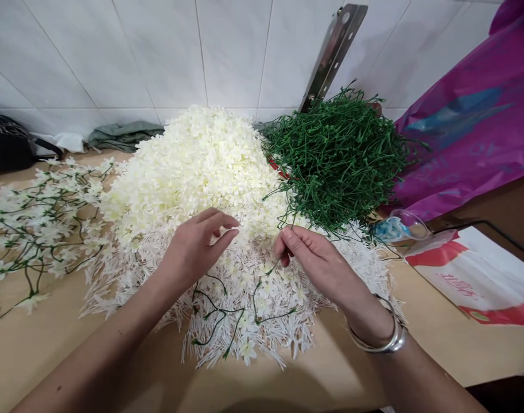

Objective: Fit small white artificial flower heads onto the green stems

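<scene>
A big heap of cream artificial flower petals [193,166] fills the middle of the wooden table [38,344]. Below it lies a layer of white spiky plastic pieces [253,338]. My left hand [197,246] hovers over the petals with its fingers curved and pinched, on something I cannot make out. My right hand [313,258] is closed on a thin green stem [283,229] that trails down among the white pieces, partly fitted with flowers [248,321]. A silver bangle [382,338] circles my right wrist.
A tangle of green plastic stems [339,155] is piled at back right, before a metal bracket [330,51]. Finished flowered stems [38,223] lie at left. A purple plastic bag [472,126] and a red-and-white bag [477,275] are at right; a black bag [7,143] sits far left.
</scene>
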Demonstrator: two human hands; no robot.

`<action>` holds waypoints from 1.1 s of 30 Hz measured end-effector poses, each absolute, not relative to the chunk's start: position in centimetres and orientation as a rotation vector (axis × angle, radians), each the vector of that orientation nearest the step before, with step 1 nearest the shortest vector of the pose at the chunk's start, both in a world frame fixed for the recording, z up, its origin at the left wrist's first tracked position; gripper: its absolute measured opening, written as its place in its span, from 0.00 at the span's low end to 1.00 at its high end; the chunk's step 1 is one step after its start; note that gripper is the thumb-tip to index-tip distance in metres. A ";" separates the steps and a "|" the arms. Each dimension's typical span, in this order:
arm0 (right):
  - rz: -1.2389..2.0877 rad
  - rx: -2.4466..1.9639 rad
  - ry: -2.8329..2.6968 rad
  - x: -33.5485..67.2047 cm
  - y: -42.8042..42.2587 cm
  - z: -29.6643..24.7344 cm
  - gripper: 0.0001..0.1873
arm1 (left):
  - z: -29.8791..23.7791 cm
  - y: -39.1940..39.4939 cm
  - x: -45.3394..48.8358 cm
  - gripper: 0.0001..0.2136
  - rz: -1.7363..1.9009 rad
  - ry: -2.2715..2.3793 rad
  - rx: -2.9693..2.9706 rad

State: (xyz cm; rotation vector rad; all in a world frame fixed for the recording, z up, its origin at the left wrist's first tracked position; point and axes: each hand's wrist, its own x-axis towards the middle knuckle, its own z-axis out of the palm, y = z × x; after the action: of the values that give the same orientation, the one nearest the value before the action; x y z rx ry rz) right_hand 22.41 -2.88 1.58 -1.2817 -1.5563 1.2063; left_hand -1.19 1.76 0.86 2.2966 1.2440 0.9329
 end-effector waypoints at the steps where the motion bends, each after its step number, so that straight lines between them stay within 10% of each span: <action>1: 1.212 -1.299 -1.570 22.6 -2.7 1.7 0.26 | 0.9 2.0 -0.6 0.07 0.931 1.235 2.305; 11: 1.558 -1.176 -1.862 19.5 -1.8 2.0 0.24 | 1.3 0.3 1.1 0.08 0.999 0.969 1.528; 17: 0.676 -1.439 -2.004 19.5 0.9 2.0 0.06 | -0.3 0.1 -0.4 0.12 1.224 1.014 1.034; 33: 0.420 -1.525 -2.236 17.2 4.1 1.1 0.09 | -1.1 -0.8 -0.4 0.04 1.047 1.360 2.126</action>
State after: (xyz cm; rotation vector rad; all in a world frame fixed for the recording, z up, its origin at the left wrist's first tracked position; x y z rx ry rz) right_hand 17.19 4.14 1.13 -1.5247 -2.2359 0.4198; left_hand -0.39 -0.76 -1.09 2.1265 1.3598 1.0468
